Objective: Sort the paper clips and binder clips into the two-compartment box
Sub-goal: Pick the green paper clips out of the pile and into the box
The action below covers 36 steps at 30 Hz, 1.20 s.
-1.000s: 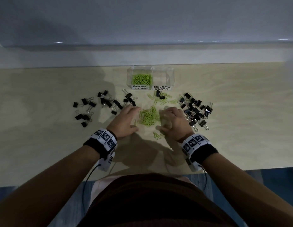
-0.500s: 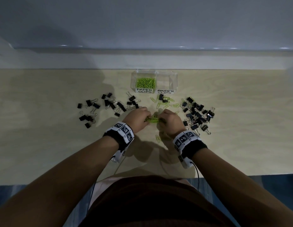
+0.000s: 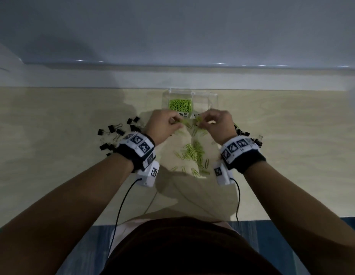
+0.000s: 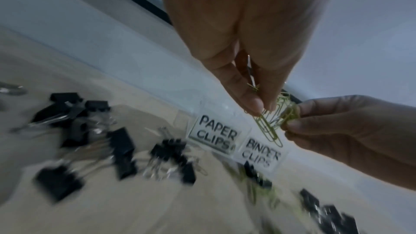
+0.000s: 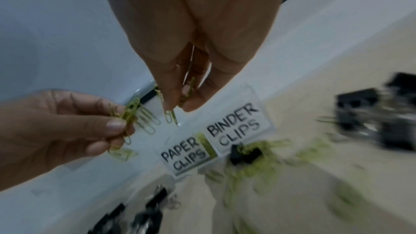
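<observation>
A clear two-compartment box [image 3: 214, 100] stands at the table's back, labelled PAPER CLIPS [image 4: 216, 135] and BINDER CLIPS [image 4: 261, 154]. Its left compartment holds green paper clips [image 3: 180, 105]. Both hands are raised just in front of the box. My left hand [image 3: 162, 125] pinches a bunch of green paper clips [image 4: 269, 129]. My right hand [image 3: 216, 123] pinches another bunch of green clips [image 5: 168, 115]. The two bunches nearly touch. More green paper clips [image 3: 194, 152] lie on the table below the hands. Black binder clips [image 3: 115, 132] are scattered at the left and further binder clips [image 3: 257, 140] at the right.
The wooden table [image 3: 53, 155] ends at a pale wall ledge [image 3: 113, 78] right behind the box. Cables [image 3: 121, 205] run from both wrist cameras back toward my body. The table's front edge [image 3: 291, 217] borders a blue floor.
Both hands gathered green paper clips from the pile, lifted off the table and moved forward to the front of the box. The pile on the table is now uncovered.
</observation>
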### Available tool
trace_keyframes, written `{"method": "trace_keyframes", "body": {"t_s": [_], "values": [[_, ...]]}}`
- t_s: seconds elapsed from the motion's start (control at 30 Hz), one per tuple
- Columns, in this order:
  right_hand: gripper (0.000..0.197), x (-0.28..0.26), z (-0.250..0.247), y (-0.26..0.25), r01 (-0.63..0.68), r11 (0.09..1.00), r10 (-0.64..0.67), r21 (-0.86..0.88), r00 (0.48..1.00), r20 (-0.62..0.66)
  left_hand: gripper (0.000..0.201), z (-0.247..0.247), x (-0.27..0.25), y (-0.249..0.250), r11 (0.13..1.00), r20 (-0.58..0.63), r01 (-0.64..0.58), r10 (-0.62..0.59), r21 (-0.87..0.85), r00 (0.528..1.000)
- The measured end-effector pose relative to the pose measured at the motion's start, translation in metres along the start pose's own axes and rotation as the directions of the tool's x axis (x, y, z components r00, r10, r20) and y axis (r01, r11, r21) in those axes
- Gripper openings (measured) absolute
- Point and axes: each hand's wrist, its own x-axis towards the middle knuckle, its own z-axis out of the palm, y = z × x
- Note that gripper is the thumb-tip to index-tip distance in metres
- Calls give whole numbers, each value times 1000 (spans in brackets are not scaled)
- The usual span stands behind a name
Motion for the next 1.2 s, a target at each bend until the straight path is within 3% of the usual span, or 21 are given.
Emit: {"method": "trace_keyframes", "body": {"t_s": [0.17,0.27,0.4,0.53,0.67,0.73,0.8,0.9,0.97,1.07,1.13,1.2], "values": [[9,49,17,-41,65,985,-78,-159,994,-82,14,-16,46,11,998,-203,44,-51,-40,978],[17,67,28,-47,70,955,-75,-287,997,-4,13,-13,71,9,995,-257,93,-96,-23,962],[33,57,20,-38,98,930,-89,-354,995,40,12,3,87,-4,979,-108,129,-113,156,988],[25,17,-1,-15,161,940,-158,-302,987,36,18,8,74,-8,951,28,34,-45,309,999],[25,-28,-11,9,49,920,27,-388,981,190,25,1,38,-6,914,89,-158,134,374,987],[30,-43,-12,11,95,866,77,-491,945,319,29,2,9,-10,912,183,-186,126,365,975],[45,-50,-5,14,178,790,94,-587,910,403,48,11,-21,-21,922,343,-175,50,345,938],[71,-57,14,25,129,788,132,-602,920,370,90,38,-47,-40,907,491,-173,-41,384,870],[80,-58,26,33,144,808,104,-571,920,379,103,58,-52,-45,871,485,-209,-38,445,874],[74,-59,31,37,162,835,65,-527,920,386,106,76,-51,-42,870,409,-174,-35,461,912],[59,-60,30,42,172,866,10,-470,933,359,95,81,-47,-39,896,343,-147,-6,418,939],[42,-61,28,49,204,883,-58,-424,941,332,71,82,-41,-36,920,297,-133,19,368,955]]}}
